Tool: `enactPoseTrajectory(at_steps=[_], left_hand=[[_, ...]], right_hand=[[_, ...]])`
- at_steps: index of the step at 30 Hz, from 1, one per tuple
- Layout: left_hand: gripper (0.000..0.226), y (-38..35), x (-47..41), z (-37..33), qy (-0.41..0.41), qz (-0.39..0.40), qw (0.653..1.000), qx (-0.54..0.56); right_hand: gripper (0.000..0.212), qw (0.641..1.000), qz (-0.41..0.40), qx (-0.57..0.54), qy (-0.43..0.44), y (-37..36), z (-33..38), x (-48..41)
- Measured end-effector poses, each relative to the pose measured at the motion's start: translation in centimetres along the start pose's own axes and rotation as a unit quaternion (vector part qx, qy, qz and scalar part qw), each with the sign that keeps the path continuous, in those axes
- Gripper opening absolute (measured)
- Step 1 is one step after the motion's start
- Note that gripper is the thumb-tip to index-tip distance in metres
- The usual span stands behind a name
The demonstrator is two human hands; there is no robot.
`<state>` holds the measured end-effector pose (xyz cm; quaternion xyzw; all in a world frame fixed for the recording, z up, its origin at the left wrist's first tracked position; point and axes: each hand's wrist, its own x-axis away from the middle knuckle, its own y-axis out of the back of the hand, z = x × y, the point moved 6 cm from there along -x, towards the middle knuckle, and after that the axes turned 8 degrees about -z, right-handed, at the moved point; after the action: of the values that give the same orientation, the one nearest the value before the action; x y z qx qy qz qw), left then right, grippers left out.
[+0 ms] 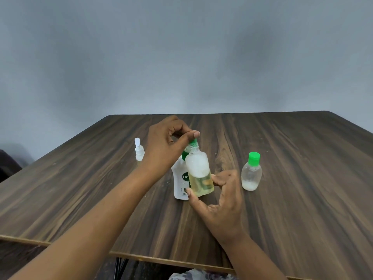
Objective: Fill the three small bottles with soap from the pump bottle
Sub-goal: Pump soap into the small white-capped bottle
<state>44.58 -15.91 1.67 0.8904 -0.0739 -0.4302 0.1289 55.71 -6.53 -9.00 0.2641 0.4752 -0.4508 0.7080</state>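
The small bottle (198, 170) is up off the table, right in front of the pump bottle (180, 179), about a third full of yellow soap with white foam above it. The right hand (220, 199) pinches it low down, thumb on one side and fingertips on the other. It looks like light, thin plastic that would dent under a squeeze and turn slick if soap runs down, so a low hold on the dry wall seems the safest place. The left hand (167, 144) hangs over the open neck, its thumb and curled fingers closed on a green piece (194, 141); cap or pump spout, I cannot tell. A green-capped bottle (251, 174) stands well to the right with a little soap in it, a white-topped bottle (139, 153) behind the left wrist, all on the wooden table (292, 150)
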Motion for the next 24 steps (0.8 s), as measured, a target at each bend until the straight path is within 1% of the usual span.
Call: enactPoseTrajectory(at_steps=[3, 6, 12, 16, 21, 24], left_hand=[[0.015, 0.0, 0.5, 0.4, 0.002, -0.004, 1.000, 0.010], [0.015, 0.0, 0.4, 0.2, 0.010, 0.000, 1.000, 0.019], [0.014, 0.0, -0.7, -0.6, 0.007, 0.034, 0.999, -0.006], [0.015, 0.0, -0.5, -0.1, 0.004, 0.021, 1.000, 0.001], [0.014, 0.0, 0.3, 0.5, 0.024, 0.012, 0.999, 0.026], [0.013, 0.1, -0.1, -0.1, 0.013, 0.023, 1.000, 0.012]], right_hand=[[0.044, 1.000, 0.005, 0.014, 0.020, 0.0, 0.3, 0.1], [0.044, 1.000, 0.009, 0.007, 0.010, 0.0, 0.2, 0.1], [0.044, 1.000, 0.001, -0.001, -0.005, 0.0, -0.1, 0.0], [0.044, 1.000, 0.000, -0.004, -0.005, -0.1, -0.1, 0.0], [0.043, 1.000, 0.004, 0.007, 0.021, 0.0, 0.3, 0.1], [0.043, 1.000, -0.002, 0.000, 0.014, 0.1, 0.3, 0.0]])
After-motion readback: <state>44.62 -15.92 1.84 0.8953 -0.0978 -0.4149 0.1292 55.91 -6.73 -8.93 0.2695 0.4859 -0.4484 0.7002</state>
